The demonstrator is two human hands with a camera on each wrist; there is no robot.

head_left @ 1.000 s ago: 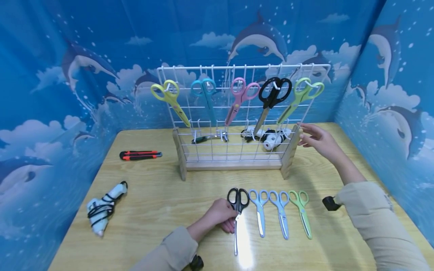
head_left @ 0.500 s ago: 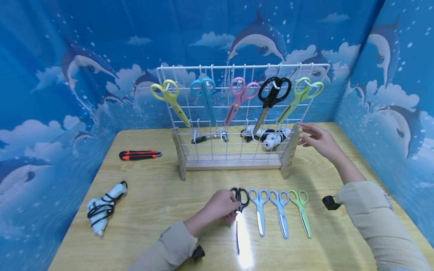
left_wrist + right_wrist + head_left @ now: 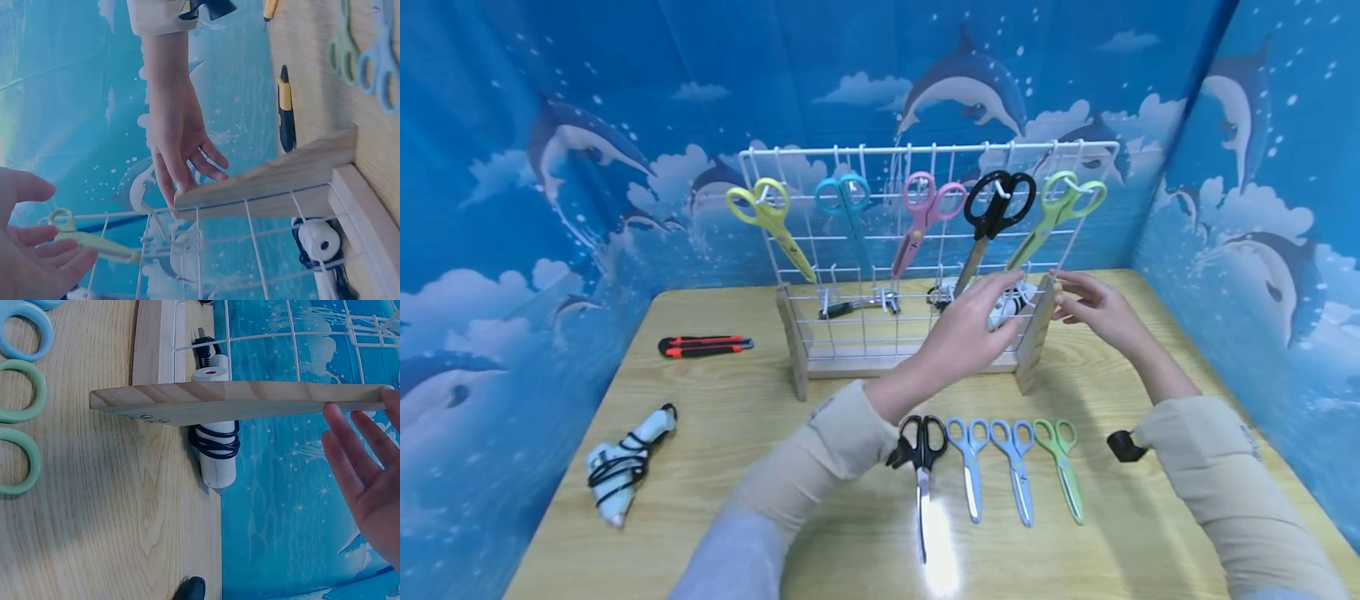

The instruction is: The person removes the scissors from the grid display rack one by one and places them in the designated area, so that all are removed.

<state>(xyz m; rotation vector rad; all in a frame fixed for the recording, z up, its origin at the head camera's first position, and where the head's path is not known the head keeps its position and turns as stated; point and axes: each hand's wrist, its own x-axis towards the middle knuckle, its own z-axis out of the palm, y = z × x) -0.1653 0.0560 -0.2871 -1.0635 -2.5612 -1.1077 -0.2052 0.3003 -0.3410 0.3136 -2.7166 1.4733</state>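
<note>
My left hand (image 3: 973, 329) is raised in front of the wire rack, fingers extended and holding nothing. In the left wrist view its fingers are close to the green scissors (image 3: 100, 244) hanging at the rack's right end; contact is unclear. Fingertips of my right hand (image 3: 1097, 312) rest on the upper end of the rack's right wooden side (image 3: 237, 400). Yellow, turquoise, pink and black scissors (image 3: 992, 217) hang in the same row. On the table lie black-handled scissors (image 3: 922, 483), two blue pairs (image 3: 972, 471) and a green pair (image 3: 1062, 475).
A pale corded tool (image 3: 621, 467) and red-black utility knives (image 3: 703, 346) lie at the left. Behind the rack are a dark-handled tool (image 3: 850, 308) and a white cylindrical device (image 3: 215, 462) wrapped in black cord. A yellow-black cutter (image 3: 286, 109) shows beyond the right side.
My left hand has left the black-handled scissors on the table and risen forward and right to the rack. My right hand stays at the wooden side.
</note>
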